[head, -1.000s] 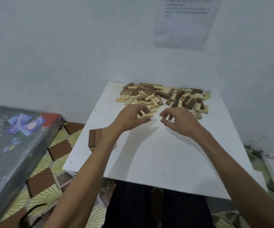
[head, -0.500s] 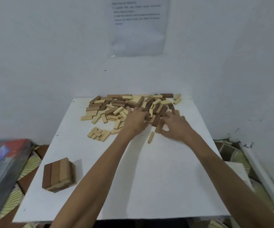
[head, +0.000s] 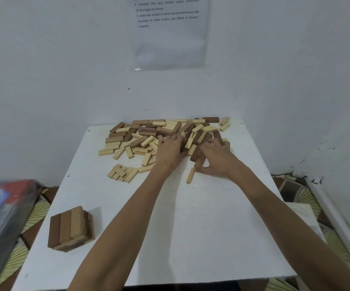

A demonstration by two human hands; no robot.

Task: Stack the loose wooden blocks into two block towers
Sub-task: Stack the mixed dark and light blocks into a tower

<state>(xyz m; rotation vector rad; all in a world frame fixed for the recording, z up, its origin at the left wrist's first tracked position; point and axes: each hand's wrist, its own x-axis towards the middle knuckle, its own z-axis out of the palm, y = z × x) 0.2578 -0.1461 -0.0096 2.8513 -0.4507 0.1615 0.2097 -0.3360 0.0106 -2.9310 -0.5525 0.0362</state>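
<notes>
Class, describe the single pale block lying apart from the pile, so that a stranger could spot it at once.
Find the white table, with a pile of pale and brown blocks at its far edge. Just nearer than the pile, beside the right hand, lies one pale block. It alone touches no other block.

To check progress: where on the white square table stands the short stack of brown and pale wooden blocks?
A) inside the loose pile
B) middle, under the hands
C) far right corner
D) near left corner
D: the short stack stands alone at the near left corner of the white table, apart from the loose pile at the far edge.
</notes>
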